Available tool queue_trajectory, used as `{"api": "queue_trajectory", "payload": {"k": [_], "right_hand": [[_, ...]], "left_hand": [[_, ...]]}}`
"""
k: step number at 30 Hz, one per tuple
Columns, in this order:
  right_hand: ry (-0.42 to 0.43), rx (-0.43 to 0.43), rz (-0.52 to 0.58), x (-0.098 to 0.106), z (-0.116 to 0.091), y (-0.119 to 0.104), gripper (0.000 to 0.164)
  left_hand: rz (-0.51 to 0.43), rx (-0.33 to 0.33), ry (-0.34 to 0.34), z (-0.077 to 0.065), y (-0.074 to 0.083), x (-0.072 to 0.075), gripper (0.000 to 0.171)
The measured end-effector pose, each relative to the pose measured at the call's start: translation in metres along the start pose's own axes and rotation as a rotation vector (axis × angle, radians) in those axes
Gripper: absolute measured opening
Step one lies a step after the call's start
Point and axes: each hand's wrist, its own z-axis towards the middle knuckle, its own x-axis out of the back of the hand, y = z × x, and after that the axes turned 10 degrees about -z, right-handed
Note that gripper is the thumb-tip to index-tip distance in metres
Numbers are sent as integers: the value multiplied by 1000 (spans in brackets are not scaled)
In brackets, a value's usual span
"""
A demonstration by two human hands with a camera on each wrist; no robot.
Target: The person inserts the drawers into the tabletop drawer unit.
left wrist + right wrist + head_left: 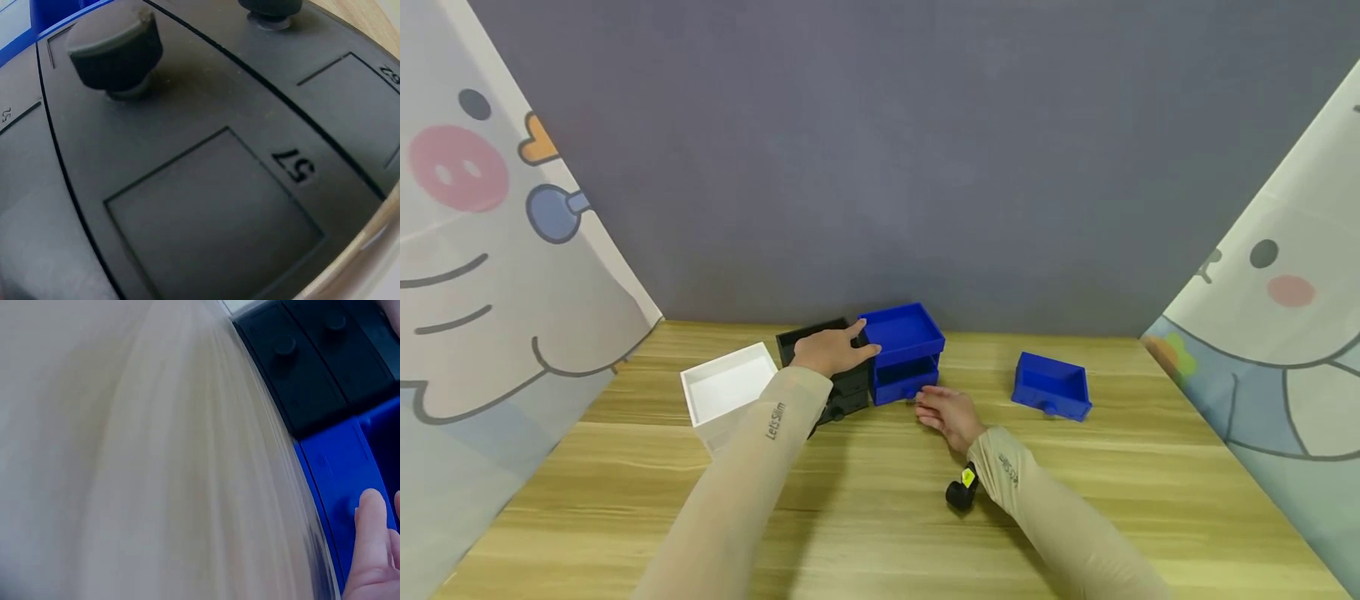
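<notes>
A small blue drawer cabinet [904, 333] stands at the back of the table, an open slot above its lower drawer [891, 392]. My left hand [830, 350] reaches over the black drawer cabinet [847, 396], its thumb and a finger spread at the blue cabinet's left edge. In the left wrist view, black drawer fronts with round knobs [115, 53] fill the picture. My right hand [950, 414] is at the front of the lower blue drawer, with fingertips beside its knob [350, 509]; whether they touch it is unclear.
A loose blue drawer [1051, 387] with a knob lies on the wooden table [880, 517] to the right. On the left stands a white box [730, 387], partly behind my left forearm. A dark grey panel [910, 167] rises behind the cabinets.
</notes>
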Motion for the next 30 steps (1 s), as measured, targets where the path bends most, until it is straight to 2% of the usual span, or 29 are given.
{"api": "queue_trajectory", "payload": {"k": [6, 13, 24, 30], "right_hand": [[-51, -21, -52, 32, -9, -4, 49], [-51, -37, -84, 60, -18, -9, 51], [1, -46, -90, 87, -32, -10, 51], [27, -43, -84, 107, -42, -10, 51]], "left_hand": [[-8, -5, -6, 1, -1, 0, 75], [-18, -4, -9, 2, -4, -2, 75], [-12, -28, 10, 3, -7, 2, 75], [-17, -37, -3, 2, -5, 1, 75]]}}
